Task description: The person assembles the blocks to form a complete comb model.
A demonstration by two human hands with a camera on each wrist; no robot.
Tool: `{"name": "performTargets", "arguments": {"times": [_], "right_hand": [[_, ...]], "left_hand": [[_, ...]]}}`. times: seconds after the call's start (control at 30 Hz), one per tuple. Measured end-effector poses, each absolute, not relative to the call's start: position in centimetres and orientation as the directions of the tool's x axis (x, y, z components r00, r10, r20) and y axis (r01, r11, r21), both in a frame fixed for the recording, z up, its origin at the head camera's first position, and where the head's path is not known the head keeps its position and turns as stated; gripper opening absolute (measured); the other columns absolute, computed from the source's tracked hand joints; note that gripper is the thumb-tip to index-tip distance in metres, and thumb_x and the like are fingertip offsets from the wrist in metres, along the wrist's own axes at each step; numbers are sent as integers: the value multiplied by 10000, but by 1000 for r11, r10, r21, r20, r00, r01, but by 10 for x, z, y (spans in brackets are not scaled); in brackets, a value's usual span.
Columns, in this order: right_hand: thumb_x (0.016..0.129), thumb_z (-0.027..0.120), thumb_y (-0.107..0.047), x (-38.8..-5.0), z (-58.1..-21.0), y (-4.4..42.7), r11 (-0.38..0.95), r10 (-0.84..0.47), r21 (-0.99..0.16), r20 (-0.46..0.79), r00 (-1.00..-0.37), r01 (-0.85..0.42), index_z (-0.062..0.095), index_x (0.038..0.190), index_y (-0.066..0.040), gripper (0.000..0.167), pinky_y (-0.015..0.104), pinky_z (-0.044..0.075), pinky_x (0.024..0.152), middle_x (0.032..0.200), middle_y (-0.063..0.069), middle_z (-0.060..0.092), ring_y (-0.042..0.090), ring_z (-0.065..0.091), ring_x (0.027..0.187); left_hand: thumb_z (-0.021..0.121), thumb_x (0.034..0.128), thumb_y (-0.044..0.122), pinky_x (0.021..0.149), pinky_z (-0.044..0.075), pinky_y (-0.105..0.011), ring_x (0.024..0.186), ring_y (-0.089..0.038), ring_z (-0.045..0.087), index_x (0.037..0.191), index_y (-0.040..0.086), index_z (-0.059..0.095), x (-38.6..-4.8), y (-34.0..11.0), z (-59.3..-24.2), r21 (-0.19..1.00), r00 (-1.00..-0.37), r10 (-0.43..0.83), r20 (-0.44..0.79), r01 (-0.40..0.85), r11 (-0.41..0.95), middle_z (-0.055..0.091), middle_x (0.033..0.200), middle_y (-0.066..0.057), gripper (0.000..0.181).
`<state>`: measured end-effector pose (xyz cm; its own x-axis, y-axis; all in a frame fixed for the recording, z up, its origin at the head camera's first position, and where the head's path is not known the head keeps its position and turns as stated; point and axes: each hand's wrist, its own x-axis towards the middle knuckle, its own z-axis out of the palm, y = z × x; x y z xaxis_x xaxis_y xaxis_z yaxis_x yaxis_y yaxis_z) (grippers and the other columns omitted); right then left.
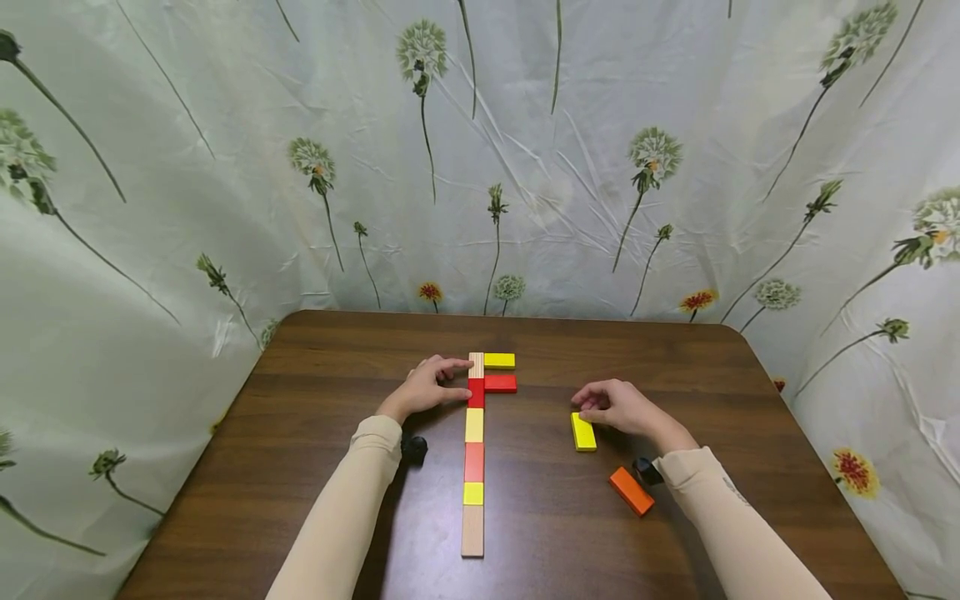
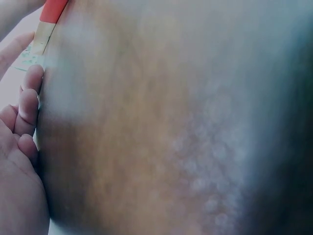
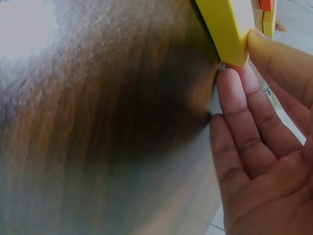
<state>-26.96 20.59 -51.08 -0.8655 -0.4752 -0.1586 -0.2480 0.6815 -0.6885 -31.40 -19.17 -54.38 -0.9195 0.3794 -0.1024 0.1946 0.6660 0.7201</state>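
A column of flat blocks runs up the table, from a tan block point(image 1: 472, 532) at the near end to a striped wooden block point(image 1: 476, 365) at the far end. My left hand point(image 1: 426, 387) lies on the column's left side, its index fingertip at the striped block and its thumb at the red block point(image 1: 476, 393) below. Right of the far end lie a yellow block point(image 1: 499, 361) and a red block point(image 1: 501, 383), both crosswise. Apart from these, my right hand point(image 1: 618, 408) pinches the far end of another yellow block point(image 3: 227, 29) between thumb and fingers.
An orange block point(image 1: 632, 491) lies by the right wrist, close to a black wrist camera point(image 1: 647, 472). Another black wrist camera point(image 1: 414, 450) sits under the left wrist. Behind the brown table point(image 1: 337, 342) hangs a flower-printed curtain point(image 1: 570, 208).
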Motion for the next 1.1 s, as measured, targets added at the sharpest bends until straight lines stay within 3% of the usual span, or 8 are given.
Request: {"name": "performTargets", "arguments": {"times": [0.17, 0.43, 0.7, 1.1], "right_hand": [[1020, 708, -64, -269, -511, 207, 651, -528, -702, -145, -837, -289, 771, 1232, -42, 222, 238, 525, 812, 1142, 110, 781, 137, 618, 893], [1053, 572, 21, -270, -511, 211, 608, -606, -719, -147, -782, -336, 739, 1331, -41, 330, 267, 529, 956, 1349, 164, 739, 259, 675, 1156], [1006, 563, 97, -271, -512, 214, 612, -619, -715, -168, -767, -338, 757, 1318, -80, 408, 340, 510, 930, 1341, 159, 725, 208, 608, 1056], [936, 734, 48, -271, -515, 215, 607, -604, -728, -161, -781, -319, 772, 1271, -48, 351, 300, 543, 901, 1238, 144, 749, 176, 632, 1015]], "left_hand": [[842, 924, 434, 938, 397, -434, 1109, -234, 512, 1494, 346, 647, -314, -192, -545, 721, -922, 375, -101, 191, 666, 604, 1181, -51, 608], [849, 922, 419, 933, 390, -428, 1099, -242, 508, 1492, 336, 650, -314, -191, -544, 720, -922, 375, -98, 195, 666, 602, 1173, -60, 610], [846, 924, 423, 922, 386, -416, 1091, -230, 508, 1487, 342, 652, -314, -192, -544, 720, -922, 374, -96, 195, 666, 604, 1170, -51, 601], [845, 930, 407, 928, 383, -417, 1094, -244, 504, 1488, 333, 654, -313, -191, -543, 723, -922, 375, -95, 195, 663, 605, 1174, -64, 594]]}}
